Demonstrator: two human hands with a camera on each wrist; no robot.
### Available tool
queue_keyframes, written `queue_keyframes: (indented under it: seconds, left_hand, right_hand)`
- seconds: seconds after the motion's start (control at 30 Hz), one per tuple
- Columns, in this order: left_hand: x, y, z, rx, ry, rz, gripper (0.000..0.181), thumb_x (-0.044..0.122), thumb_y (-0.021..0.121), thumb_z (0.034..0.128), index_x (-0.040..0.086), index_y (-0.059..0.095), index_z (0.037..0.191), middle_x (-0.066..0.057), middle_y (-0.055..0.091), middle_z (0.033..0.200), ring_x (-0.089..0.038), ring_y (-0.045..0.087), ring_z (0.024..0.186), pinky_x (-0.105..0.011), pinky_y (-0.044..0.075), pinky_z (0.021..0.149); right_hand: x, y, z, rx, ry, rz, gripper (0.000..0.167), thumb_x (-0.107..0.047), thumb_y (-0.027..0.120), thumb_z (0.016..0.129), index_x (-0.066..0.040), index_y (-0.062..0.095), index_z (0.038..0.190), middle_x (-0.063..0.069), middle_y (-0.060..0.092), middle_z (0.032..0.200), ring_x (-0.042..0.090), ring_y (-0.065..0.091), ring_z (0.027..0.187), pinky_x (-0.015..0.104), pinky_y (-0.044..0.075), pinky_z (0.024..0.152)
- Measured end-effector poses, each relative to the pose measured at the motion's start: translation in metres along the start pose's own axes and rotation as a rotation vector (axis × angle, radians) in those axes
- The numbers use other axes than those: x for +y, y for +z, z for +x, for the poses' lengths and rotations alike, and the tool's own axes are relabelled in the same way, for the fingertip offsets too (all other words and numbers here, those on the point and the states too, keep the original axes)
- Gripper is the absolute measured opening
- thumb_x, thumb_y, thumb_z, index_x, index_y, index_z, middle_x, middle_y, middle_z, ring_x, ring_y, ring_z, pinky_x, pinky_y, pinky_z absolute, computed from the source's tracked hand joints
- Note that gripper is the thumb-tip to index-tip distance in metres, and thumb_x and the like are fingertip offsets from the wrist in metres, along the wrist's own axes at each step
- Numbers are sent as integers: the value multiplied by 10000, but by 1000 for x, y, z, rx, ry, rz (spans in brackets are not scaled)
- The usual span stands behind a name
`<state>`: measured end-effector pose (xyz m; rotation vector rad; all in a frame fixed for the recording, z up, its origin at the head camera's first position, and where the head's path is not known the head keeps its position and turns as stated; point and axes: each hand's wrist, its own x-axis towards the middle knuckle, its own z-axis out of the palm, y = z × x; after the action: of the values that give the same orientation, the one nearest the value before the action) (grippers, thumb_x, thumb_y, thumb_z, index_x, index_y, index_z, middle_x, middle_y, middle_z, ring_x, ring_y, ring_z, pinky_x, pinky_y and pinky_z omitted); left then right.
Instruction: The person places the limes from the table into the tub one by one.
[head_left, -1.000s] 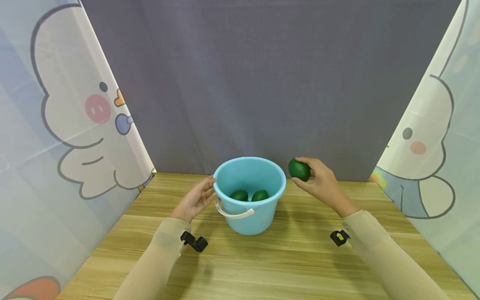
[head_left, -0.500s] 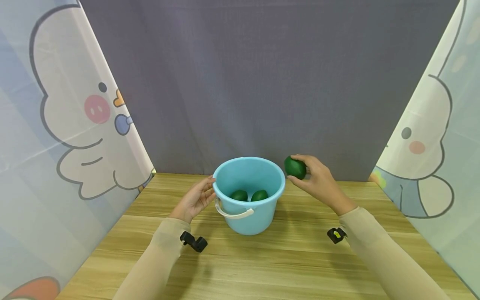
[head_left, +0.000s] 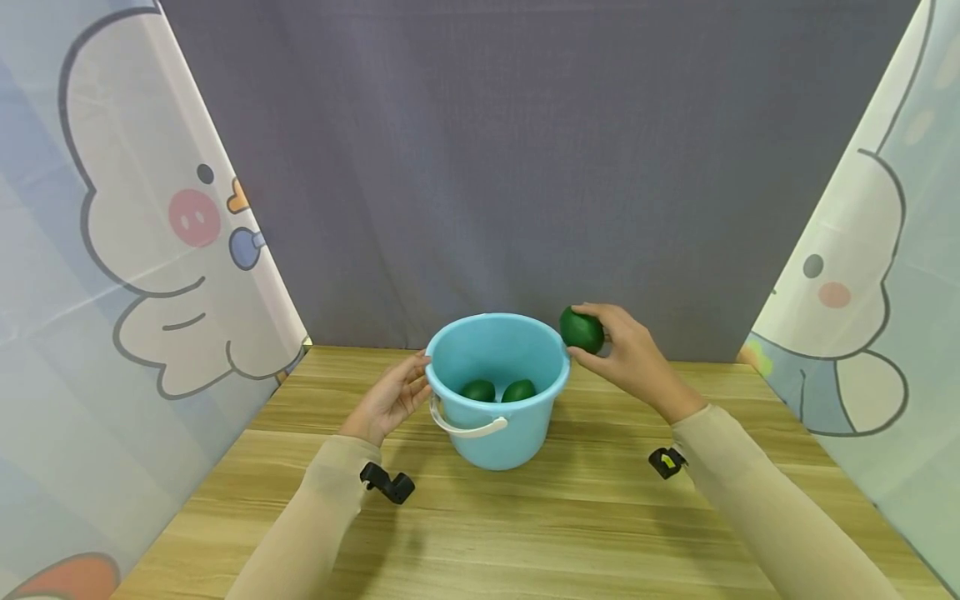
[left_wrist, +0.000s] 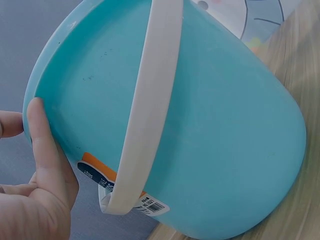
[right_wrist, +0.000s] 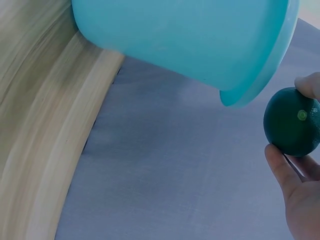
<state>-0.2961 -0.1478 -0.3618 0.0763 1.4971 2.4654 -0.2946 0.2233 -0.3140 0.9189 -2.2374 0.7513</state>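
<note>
A dark green lime (head_left: 582,330) is held between the fingertips and thumb of my right hand (head_left: 633,358), just above and beside the light blue bucket's (head_left: 502,437) right rim. The right wrist view shows a pale stem scar on this lime (right_wrist: 292,125), which is apart from the bucket. Two more limes, a left one (head_left: 478,390) and a right one (head_left: 519,390), lie inside on the bucket's floor. At the left, my left hand (head_left: 390,400) touches the rim from outside with its fingers, one of them lying straight against the wall in the left wrist view.
The bucket's white handle (head_left: 468,429) hangs down its front left side. Everything stands on a wood-grain table (head_left: 525,533). Behind the table's far edge hangs a dark grey cloth (head_left: 487,167), with cartoon-printed sheets on both sides.
My right hand has moved left and slightly up with the lime, from right of the bucket to beside its rim. My left hand and the bucket have stayed in place.
</note>
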Motion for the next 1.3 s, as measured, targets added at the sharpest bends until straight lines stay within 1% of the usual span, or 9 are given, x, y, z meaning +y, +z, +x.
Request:
queue_keyframes:
  seconds: [0.3, 0.53, 0.67, 0.8, 1.0, 1.3]
  left_hand:
    - [0, 1, 1, 13, -4, -4, 452, 105, 551, 1013, 37, 369, 1422, -69, 545, 1045, -76, 629, 746, -120, 584, 667]
    - [0, 1, 0, 8, -3, -11, 383, 102, 553, 1014, 42, 407, 1363, -64, 561, 1026, -77, 634, 744, -123, 586, 668]
    - [0, 1, 0, 7, -2, -7, 418, 106, 551, 1015, 34, 389, 1393, -62, 562, 1024, -76, 634, 747, -120, 584, 670]
    - [-1, 1, 1, 9, 1, -9, 430, 109, 554, 1014, 42, 385, 1403, -60, 562, 1024, -78, 636, 752, -121, 585, 672]
    - [-1, 1, 0, 9, 6, -10, 345, 111, 560, 1009, 59, 446, 1331, -53, 570, 1006, -78, 641, 750, -125, 586, 670]
    - [-1, 1, 1, 1, 2, -21, 336, 105, 546, 1026, 54, 441, 1340, -62, 572, 1016, -86, 643, 748, -128, 588, 662]
  right_hand:
    - [-3, 1, 6, -19, -17, -28, 611, -147, 829, 851, -31, 543, 1378, 159, 561, 1323, 288, 585, 1124, 416, 625, 807]
    - [-3, 2, 7, -25, -20, -28, 607, -158, 826, 855, -32, 543, 1378, 158, 560, 1324, 284, 586, 1117, 415, 623, 808]
    - [-5, 2, 9, -26, -34, -27, 608, -162, 828, 853, -36, 546, 1377, 159, 562, 1319, 278, 585, 1111, 408, 621, 806]
    - [-6, 3, 11, -30, -41, -18, 611, -166, 828, 853, -41, 544, 1379, 158, 560, 1321, 271, 584, 1107, 401, 619, 804]
    - [-10, 6, 14, -45, -39, 6, 605, -167, 821, 860, -51, 542, 1384, 163, 546, 1345, 282, 577, 1129, 406, 619, 820]
    - [-15, 10, 18, -64, -46, 23, 597, -183, 814, 867, -52, 544, 1382, 153, 544, 1345, 266, 580, 1121, 385, 616, 825]
